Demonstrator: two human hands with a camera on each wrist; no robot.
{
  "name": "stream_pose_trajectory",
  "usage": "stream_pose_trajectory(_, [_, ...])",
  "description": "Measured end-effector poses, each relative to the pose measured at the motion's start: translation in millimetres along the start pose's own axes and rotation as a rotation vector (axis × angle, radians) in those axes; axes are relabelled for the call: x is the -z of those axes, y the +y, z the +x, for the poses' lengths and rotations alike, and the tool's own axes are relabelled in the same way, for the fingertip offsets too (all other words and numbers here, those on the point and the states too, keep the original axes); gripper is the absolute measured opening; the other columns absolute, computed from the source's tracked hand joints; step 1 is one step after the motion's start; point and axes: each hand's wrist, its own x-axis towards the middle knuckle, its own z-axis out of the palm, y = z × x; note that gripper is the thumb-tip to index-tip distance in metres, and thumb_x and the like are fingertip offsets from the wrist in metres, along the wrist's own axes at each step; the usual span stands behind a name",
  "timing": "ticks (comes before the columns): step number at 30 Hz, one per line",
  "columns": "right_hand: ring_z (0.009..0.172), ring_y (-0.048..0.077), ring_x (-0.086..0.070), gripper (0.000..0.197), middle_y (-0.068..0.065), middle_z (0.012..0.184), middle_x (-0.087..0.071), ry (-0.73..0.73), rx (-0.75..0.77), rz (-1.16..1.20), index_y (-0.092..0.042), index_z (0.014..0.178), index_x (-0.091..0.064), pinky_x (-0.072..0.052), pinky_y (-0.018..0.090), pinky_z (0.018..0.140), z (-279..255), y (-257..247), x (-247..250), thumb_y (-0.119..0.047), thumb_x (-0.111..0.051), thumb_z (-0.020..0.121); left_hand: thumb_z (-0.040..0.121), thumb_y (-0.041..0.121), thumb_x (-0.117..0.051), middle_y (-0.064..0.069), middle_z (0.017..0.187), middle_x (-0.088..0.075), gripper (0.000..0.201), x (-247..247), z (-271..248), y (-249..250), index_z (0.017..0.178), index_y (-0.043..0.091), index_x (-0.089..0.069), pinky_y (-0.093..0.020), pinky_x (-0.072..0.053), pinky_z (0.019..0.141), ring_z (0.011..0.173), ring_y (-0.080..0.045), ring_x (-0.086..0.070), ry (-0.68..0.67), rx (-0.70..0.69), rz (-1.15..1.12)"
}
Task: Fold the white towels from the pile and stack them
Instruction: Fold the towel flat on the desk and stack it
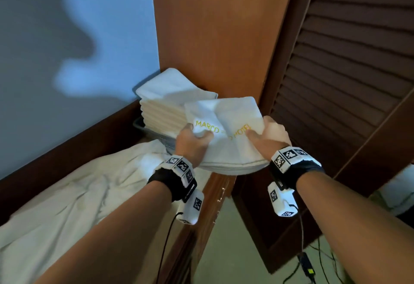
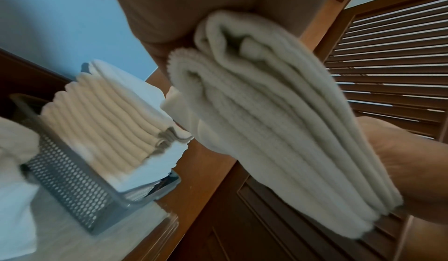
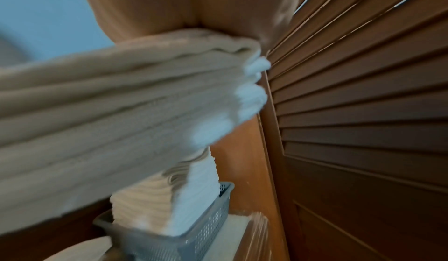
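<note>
Head view: folded hotel towel gripped by left hand and right hand; towel stack in basket likely toppled if set off-centre.

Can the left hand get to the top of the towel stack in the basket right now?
Probably not yet: the left hand and right hand both grip the folded towel; the stack beyond lies uncovered.

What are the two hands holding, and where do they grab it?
A folded white towel. The left hand grips its near-left corner, the right hand its near-right corner, thumbs on top.
</note>
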Motion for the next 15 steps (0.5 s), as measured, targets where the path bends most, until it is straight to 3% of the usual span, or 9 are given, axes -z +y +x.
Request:
stream_pose_trajectory(3, [0.099, 0.037, -0.063, 0.043, 0.012, 0.104, -0.065, 0.024, 0.055, -0.054, -0.017, 0.114, -0.051, -0.051, 0.039, 0.08, 56.5, -14.5, 2.5, -0.05, -0.061, 0.088, 0.082, 0.04, -0.071, -0.005, 0.096, -0.068, 0.036, -8.2, 45.0, 8.8, 0.1, 0.01, -0.063, -0.03, -0.044, 0.075, 0.091, -0.027, -0.063, 0.02, -0.038, -0.004])
stream_pose_trajectory(6, [0.099, 0.038, -0.062, 0.041, 0.015, 0.105, -0.064, 0.032, 0.14, -0.111, -0.017, 0.116, -0.05, -0.045, 0.037, 0.074, 112.4, -35.2, -2.6, -0.047, -0.059, 0.09, 0.092, 0.035, -0.067, -0.009, 0.109, -0.064, 0.038, -8.7, 86.1, 13.8, 0.111, 0.004, -0.058, -0.029, -0.039, 0.076, 0.096, -0.024, -0.057, 0.014, -0.069, 0.038])
stream_pose_trajectory(9, [0.098, 0.04, -0.062, 0.042, 0.018, 0.106, -0.065, 0.024, 0.246, -0.166, -0.017, 0.118, -0.049, -0.049, 0.04, 0.078, 170.7, -57.3, -16.2, -0.047, -0.057, 0.09, 0.096, 0.034, -0.063, -0.012, 0.115, -0.062, 0.036, -8.4, 127.0, 15.3, 0.114, 0.004, -0.053, -0.028, -0.037, 0.077, 0.098, -0.024, -0.055, 0.013, -0.049, 0.087])
stream_pose_trajectory(15, [0.096, 0.04, -0.062, 0.043, 0.019, 0.105, -0.065, 0.0, 0.449, -0.15, -0.014, 0.115, -0.049, -0.039, 0.036, 0.07, 291.7, -103.2, -52.0, -0.05, -0.057, 0.092, 0.092, 0.025, -0.068, -0.011, 0.117, -0.065, 0.033, -13.3, 205.6, 13.4, 0.113, 0.005, -0.053, -0.045, -0.052, 0.092, 0.106, -0.03, -0.062, 0.128, -0.024, 0.044])
